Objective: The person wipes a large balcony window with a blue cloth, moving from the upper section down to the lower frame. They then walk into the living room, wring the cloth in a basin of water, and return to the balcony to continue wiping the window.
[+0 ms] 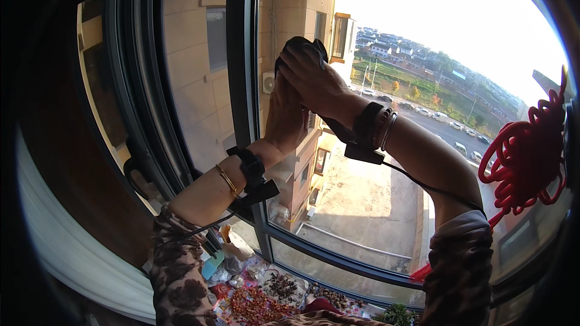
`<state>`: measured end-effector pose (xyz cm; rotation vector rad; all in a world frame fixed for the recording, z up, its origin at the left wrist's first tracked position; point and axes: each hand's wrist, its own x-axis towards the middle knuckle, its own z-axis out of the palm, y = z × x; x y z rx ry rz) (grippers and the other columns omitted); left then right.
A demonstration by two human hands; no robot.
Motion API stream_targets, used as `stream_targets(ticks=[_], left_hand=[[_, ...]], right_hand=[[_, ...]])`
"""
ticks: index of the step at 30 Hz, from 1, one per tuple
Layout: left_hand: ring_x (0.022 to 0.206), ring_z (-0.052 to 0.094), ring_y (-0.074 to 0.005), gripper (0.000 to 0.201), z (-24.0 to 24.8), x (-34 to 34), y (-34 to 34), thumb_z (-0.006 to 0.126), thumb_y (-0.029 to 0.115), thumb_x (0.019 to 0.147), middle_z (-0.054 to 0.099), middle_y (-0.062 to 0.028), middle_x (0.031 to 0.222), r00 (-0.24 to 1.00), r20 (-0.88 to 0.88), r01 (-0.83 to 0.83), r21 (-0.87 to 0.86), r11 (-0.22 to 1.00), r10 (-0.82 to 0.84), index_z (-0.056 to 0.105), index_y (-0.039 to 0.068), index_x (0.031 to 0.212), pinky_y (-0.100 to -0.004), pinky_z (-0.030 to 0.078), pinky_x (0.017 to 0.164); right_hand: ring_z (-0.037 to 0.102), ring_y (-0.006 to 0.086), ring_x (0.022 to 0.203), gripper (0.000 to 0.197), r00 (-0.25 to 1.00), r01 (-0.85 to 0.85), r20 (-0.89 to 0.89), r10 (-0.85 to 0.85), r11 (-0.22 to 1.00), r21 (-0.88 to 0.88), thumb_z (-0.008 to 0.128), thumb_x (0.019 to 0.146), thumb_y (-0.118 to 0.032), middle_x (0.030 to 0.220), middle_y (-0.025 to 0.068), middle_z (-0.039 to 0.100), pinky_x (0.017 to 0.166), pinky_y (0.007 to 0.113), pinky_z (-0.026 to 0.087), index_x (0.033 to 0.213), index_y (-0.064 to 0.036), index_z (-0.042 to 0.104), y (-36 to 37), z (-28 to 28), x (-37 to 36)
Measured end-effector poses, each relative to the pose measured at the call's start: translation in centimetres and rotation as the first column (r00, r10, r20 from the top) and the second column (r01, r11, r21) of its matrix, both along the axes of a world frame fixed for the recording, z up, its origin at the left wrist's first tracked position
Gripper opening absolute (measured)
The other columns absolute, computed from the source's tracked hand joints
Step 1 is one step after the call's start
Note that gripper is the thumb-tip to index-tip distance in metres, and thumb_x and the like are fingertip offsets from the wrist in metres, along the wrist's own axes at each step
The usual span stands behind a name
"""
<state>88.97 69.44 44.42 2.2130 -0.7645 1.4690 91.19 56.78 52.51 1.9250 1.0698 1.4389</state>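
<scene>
Both my hands are raised together in front of the window glass, beside the dark upright frame bar. A bunched black cloth shows above and beside the fingers. My right hand is closed over it, fingers bent. Just below and to the left, my left hand is held against the same cloth, its fingertips partly covered by the right hand. Whether the cloth touches the pane, I cannot tell. Each wrist wears a black strap, with a bracelet and a cable on each arm.
A red knotted ornament hangs at the right. Below, the sill holds reddish dried pieces, darker dried bits, plastic bags and a light-blue item. A white curtain hangs lower left. Outside are a building, road and parked cars.
</scene>
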Motion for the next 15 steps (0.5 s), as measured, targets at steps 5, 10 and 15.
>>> stream_targets(ticks=[5, 10, 15], left_hand=[[0.136, 0.028, -0.0516, 0.071, 6.4, -0.3, -7.3, 0.057, -0.003, 0.084, 0.025, -0.0356, 0.146, 0.937, 0.280, 0.235, -0.055, 0.970, -0.211, 0.023, -0.013, 0.146, -0.0533, 0.026, 0.116], [0.127, 0.042, -0.0402, 0.065, 15.3, -1.0, -12.3, 0.062, -0.006, 0.078, 0.041, -0.0242, 0.137, 0.845, 0.478, 0.248, 0.046, 0.968, -0.239, 0.038, -0.008, 0.139, -0.0473, 0.037, 0.106], [0.135, 0.042, -0.0406, 0.060, 20.5, -0.3, -14.4, 0.068, 0.011, 0.087, 0.046, -0.0257, 0.140, 0.782, 0.609, 0.033, 0.168, 0.985, -0.130, 0.045, -0.001, 0.141, -0.0579, 0.028, 0.115]], right_hand=[[0.039, 0.0331, 0.140, 0.048, 0.974, -0.143, 0.195, 0.114, 0.980, 0.140, 0.065, 0.082, -0.021, 0.141, 0.0138, 0.052, 0.118, 0.047, 0.026, 0.127, -0.0058, 0.061, -7.2, 5.7, -2.2], [0.042, 0.0372, 0.136, 0.052, 0.878, -0.020, 0.470, -0.094, 0.973, 0.231, 0.074, 0.079, -0.016, 0.143, 0.0147, 0.049, 0.112, 0.051, 0.035, 0.130, -0.0147, 0.063, -13.3, 13.4, -7.8], [0.052, 0.0344, 0.125, 0.053, 0.868, 0.091, 0.438, -0.236, 0.941, 0.326, 0.077, 0.075, -0.010, 0.135, 0.0135, 0.055, 0.108, 0.046, 0.042, 0.126, -0.0097, 0.063, -15.4, 16.8, -9.3]])
